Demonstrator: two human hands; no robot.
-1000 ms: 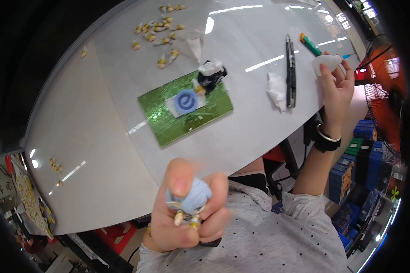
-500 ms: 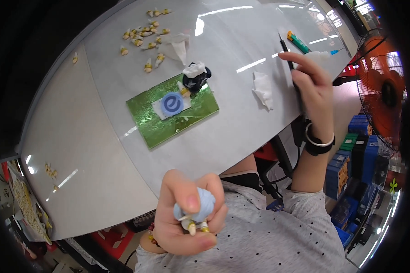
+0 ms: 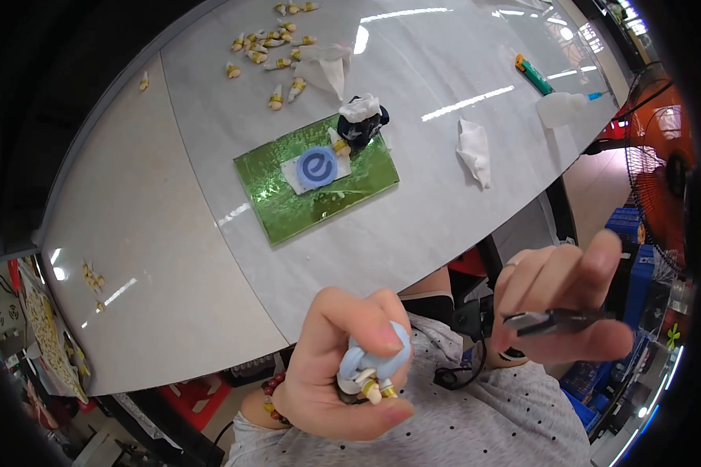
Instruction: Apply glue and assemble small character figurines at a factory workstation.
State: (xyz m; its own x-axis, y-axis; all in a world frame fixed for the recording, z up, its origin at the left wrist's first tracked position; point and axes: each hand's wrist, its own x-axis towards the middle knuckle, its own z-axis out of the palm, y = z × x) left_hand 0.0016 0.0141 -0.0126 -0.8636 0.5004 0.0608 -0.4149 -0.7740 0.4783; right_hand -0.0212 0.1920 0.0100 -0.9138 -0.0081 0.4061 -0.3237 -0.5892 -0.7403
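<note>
My left hand (image 3: pixel 331 370) is closed around a small light-blue clay-like figure (image 3: pixel 378 354) with little white, gold-banded limbs (image 3: pixel 372 387) poking out below it. To its right, my right hand (image 3: pixel 553 296) grips a slim black tool (image 3: pixel 561 321) between thumb and fingers. The tool's narrow end points toward the light-blue figure but stays apart from it; blur hides its exact kind. Both hands are in front of my body, off the table's near edge.
On the table (image 3: pixel 187 296) lies a green board (image 3: pixel 288 222) bearing a light-blue disc (image 3: pixel 317 166). A dark-blue item with a white top (image 3: pixel 362 121) adjoins it. Behind are several gold-banded limb pieces (image 3: pixel 257 56) and tissue (image 3: pixel 473 152). A green cutter (image 3: pixel 533 74) and white bottle (image 3: pixel 562 109) lie right.
My right hand has picked up the black tool from the table's right side and brought it down near my left hand. The left hand keeps its hold; the view has shifted slightly.
</note>
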